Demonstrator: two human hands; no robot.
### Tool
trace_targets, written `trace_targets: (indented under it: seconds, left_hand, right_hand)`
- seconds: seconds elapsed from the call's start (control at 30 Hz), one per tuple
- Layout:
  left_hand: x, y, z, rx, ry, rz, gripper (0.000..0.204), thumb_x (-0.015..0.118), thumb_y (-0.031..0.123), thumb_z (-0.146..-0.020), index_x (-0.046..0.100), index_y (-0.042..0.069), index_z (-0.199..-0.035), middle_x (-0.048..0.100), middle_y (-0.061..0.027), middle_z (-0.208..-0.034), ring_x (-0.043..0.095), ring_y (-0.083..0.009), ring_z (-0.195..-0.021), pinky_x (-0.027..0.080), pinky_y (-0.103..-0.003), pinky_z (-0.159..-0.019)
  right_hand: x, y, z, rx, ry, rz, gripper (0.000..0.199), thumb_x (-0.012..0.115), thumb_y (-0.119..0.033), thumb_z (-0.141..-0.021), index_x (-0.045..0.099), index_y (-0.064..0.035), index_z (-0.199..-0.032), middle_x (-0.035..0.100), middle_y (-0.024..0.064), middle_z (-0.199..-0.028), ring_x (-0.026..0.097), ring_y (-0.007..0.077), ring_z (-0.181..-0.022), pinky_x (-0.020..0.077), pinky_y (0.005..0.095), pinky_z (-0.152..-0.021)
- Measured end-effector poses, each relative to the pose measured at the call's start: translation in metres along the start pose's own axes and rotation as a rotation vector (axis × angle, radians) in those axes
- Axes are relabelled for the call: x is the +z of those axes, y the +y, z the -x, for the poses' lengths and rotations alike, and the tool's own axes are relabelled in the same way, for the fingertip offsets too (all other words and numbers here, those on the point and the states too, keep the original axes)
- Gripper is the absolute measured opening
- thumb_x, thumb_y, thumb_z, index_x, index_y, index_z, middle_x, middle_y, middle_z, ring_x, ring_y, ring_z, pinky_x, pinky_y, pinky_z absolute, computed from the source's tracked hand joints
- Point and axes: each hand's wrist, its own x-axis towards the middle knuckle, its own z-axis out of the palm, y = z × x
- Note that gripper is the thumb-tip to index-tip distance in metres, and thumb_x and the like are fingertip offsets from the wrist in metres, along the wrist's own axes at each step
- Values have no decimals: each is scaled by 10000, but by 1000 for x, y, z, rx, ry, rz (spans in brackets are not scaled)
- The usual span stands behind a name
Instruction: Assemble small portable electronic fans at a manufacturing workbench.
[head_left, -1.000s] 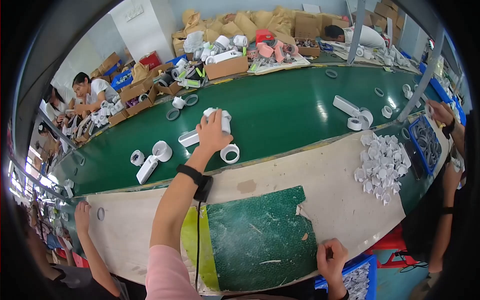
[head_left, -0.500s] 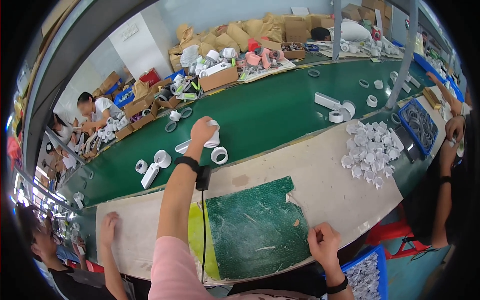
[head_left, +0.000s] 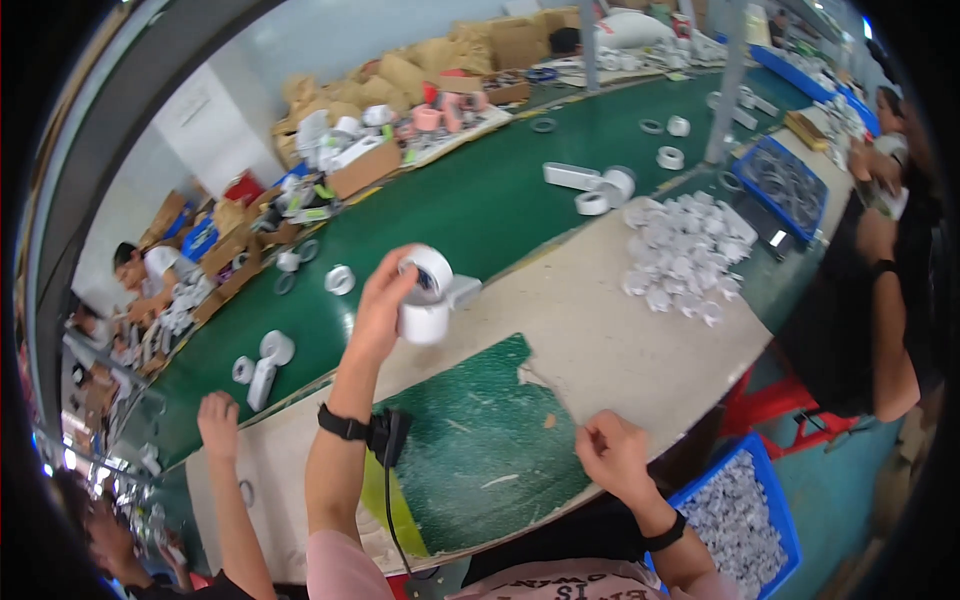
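My left hand (head_left: 378, 305) is raised over the work board's far edge, its fingers closed round a white plastic housing (head_left: 424, 322) with a round cup and a flat handle pointing right. A white ring-shaped piece (head_left: 431, 266) with a dark inside sits against the top of the housing, under the same fingers. Near the board's front edge, my right hand (head_left: 612, 452) has its fingers curled, with nothing visible in them. Between my arms lies a worn green mat (head_left: 480, 450) with a yellow-green strip along its left side.
White housings (head_left: 572, 177) and loose rings (head_left: 340, 279) lie on the green belt (head_left: 480, 215) beyond the board. A pile of small white parts (head_left: 685, 255) is to the right, before a blue tray (head_left: 785, 185) of grey rings. A blue bin (head_left: 735, 520) stands lower right. Co-workers' arms flank me.
My left hand has lifted the white housing off the belt and drawn it toward me, with the ring piece now showing against it. The view has swung right. My right hand stays curled.
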Motion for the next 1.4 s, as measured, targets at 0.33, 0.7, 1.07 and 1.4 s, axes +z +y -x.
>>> trace_targets:
  seconds: [0.33,0.7,1.07,1.4]
  left_hand:
    - [108,-60,45,-229,-498,54,297,473,218,-930,546,102,-1193,539,27,-945,505,-64,-841,397,-207,-760]
    - [101,-60,58,-54,-479,-81,483,744,238,-734,474,109,-1113,515,19,-904,495,-86,-847,397,-236,-752]
    - [105,-62,61,38,-482,-230,305,466,203,-903,442,24,-1149,535,-83,-993,518,-145,-945,402,-296,-863]
    - [97,-74,56,-24,-318,61,224,425,168,-820,552,26,-939,604,-89,-888,549,-156,-828,423,-288,-771]
  right_hand:
    - [-70,29,-72,44,-197,220,96,599,-111,-814,550,-29,-822,616,119,-707,630,264,-640,487,359,-584]
    - [-70,81,-153,0,-208,1032,348,661,-249,-806,494,12,-963,627,206,-780,650,347,-710,524,402,-606]
    - [-86,95,-155,-124,-357,929,292,588,-82,-780,458,10,-1025,617,215,-721,616,412,-692,484,492,-621]
    - [-66,43,-107,-154,-167,671,204,566,-156,-811,497,-80,-987,614,153,-702,609,369,-651,468,468,-584]
